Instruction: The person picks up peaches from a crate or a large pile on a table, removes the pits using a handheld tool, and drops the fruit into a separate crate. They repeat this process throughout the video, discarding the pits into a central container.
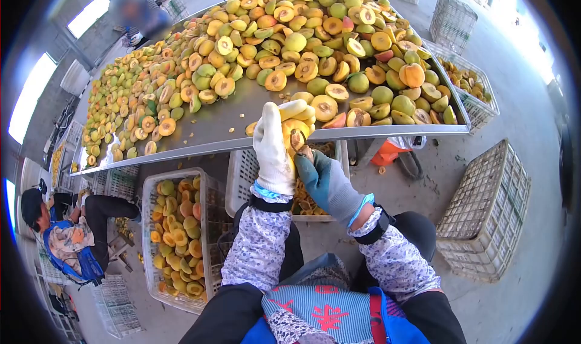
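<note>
My left hand [271, 145], in a white glove, is wrapped round a yellow peach half [293, 126] just past the near edge of the metal table. The cut side, with its dark brown pit hollow, faces my right hand. My right hand [325, 183], in a blue-and-grey glove, is closed on a small brown-ended tool [306, 154] pressed at the pit hollow; its exact kind I cannot tell. Behind both hands, a large heap of halved peaches [212, 72] covers much of the table [206, 121].
A white crate [206, 238] of peach halves stands on the floor at left. Another crate [242, 186] under my hands holds peach pieces. Stacked crates [484, 211] stand at right, beside an orange bag [387, 153]. A person [72, 241] sits at left; another [139, 20] is across the table.
</note>
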Demonstrator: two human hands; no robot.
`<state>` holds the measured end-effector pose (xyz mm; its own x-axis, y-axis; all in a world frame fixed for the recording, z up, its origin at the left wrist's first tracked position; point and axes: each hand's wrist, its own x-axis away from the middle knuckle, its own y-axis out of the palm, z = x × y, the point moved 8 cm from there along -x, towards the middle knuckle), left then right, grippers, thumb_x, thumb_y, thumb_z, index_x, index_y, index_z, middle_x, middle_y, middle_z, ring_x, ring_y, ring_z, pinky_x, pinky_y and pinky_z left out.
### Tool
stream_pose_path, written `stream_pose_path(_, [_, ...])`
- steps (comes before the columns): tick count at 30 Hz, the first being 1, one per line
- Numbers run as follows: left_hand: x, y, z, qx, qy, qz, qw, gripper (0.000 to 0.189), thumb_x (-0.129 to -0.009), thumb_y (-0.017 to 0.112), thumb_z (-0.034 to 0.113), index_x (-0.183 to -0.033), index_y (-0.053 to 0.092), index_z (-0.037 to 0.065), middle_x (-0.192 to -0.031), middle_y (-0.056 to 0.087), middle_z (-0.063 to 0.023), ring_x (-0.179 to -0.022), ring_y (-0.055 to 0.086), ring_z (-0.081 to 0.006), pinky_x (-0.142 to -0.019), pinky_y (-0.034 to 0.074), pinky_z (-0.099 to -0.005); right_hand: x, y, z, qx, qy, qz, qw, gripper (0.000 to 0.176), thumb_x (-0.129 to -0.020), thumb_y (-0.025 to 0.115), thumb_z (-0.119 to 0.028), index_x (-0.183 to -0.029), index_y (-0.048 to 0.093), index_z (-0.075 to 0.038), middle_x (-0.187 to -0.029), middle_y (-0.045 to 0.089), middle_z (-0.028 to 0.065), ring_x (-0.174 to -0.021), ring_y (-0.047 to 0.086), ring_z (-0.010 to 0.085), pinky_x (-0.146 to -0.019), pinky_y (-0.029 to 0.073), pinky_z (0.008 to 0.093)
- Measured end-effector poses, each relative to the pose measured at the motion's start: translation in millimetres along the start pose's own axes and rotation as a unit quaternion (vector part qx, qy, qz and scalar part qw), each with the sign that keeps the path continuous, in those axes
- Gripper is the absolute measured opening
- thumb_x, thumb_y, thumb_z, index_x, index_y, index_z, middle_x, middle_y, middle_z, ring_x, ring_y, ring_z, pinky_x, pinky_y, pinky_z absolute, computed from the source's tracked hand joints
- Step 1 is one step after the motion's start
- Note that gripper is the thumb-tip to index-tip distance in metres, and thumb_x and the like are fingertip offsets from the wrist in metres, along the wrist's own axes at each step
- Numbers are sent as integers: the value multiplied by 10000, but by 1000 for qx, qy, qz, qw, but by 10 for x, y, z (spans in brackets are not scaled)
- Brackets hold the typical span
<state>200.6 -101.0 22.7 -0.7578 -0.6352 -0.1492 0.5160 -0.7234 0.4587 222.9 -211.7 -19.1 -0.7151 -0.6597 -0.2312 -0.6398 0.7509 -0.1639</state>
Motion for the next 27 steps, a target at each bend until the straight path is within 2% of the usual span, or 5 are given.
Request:
stream_pose_path(7, [-34,3,-51,-79,-82,-60,992,622,-1054,425,507,-1108,670,-62,-940,724,-161,-806,701,-223,-758,575,-330,66,-2,91,99,29,-37,994,322,-1046,549,-289,-1089,642,16,-850,700,84,-798,610,155,-741,517,356])
stream_pose_path(10, [-65,47,-81,-114,-132,-95,980,607,-1049,441,504,-1115,685,-48,-919,729,-156,-774,694,-215,-735,567,-322,97,103,143,-56,-30,-20,998,334,-1057,521,-343,-1037,633,-29,-743,649,35,-626,607,178,-590,497,334])
stream_pose_path(16, [72,220,128,-38,-19,-87,995,552,-1051,464,452,-1366,547,7,-1285,629,-158,-1058,669,-229,-881,569,-354,245,158,-5,-281,280,-88,914,461,-1046,406,-562,-869,517,-151,-567,441,-20,-390,371,100,-347,284,265])
stream_pose_path(21, [-37,59,-56,-30,-41,-35,998,398,-1031,561,344,-924,729,0,-827,720,-89,-691,658,-128,-605,526,-242,164,114,-75,-148,229,-103,957,533,-1046,372,-574,-813,536,-124,-571,460,-11,-385,383,113,-349,300,275])
stream_pose_path(27, [-74,67,-91,-130,-115,-127,977,441,-1010,547,346,-816,733,-3,-760,727,-76,-625,644,-109,-584,486,-238,356,193,25,-244,383,-195,869,524,-1047,385,-557,-842,551,-104,-576,468,0,-401,402,114,-364,326,274])
